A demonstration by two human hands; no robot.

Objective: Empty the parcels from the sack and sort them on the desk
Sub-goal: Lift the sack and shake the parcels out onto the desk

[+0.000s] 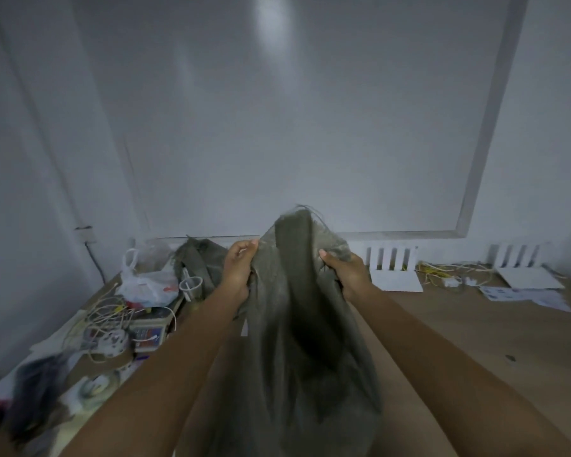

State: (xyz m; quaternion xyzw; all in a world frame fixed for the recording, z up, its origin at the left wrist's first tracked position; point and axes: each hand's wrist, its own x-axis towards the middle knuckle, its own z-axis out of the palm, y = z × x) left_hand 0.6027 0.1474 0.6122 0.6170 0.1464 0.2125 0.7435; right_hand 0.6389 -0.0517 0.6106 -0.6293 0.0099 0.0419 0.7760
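Note:
A grey-green woven sack [294, 324] hangs in front of me over the brown desk [459, 341]. My left hand [238, 272] grips the sack's upper left edge. My right hand [346, 275] grips its upper right edge, fingers curled into the cloth. A frayed corner of the sack sticks up between the two hands. The sack's lower part bulges and drops out of view at the bottom. No parcel shows outside the sack.
At the desk's left lie a white plastic bag [149, 282], a clear cup [191, 286], tangled cords [109, 315], a scale [149, 328] and another grey sack [198, 258]. White slotted racks [393, 262], cables [449, 273] and papers [521, 295] sit at the back right.

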